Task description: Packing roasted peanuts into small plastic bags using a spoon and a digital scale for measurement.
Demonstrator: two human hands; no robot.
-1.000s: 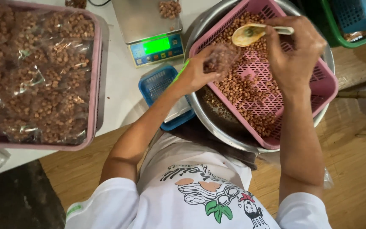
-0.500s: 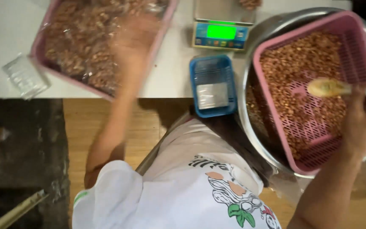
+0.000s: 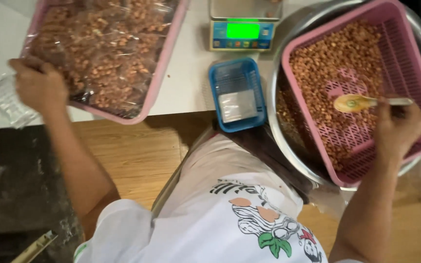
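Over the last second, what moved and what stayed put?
The left hand left the pink basket, swung across to the pink tray of bagged nuts and now rests at its left edge beside the empty clear bags. The filled bag it held is no longer in it. The right hand kept the spoon over the basket. Scale and blue tub unchanged.

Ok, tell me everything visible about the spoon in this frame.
The spoon has a pale, yellowish bowl and a slim light handle; the material is unclear. It lies roughly level, bowl pointing left and apparently empty, above the nuts in the pink slotted basket. The right hand grips the handle's end. Whether the bowl touches the nuts cannot be told.
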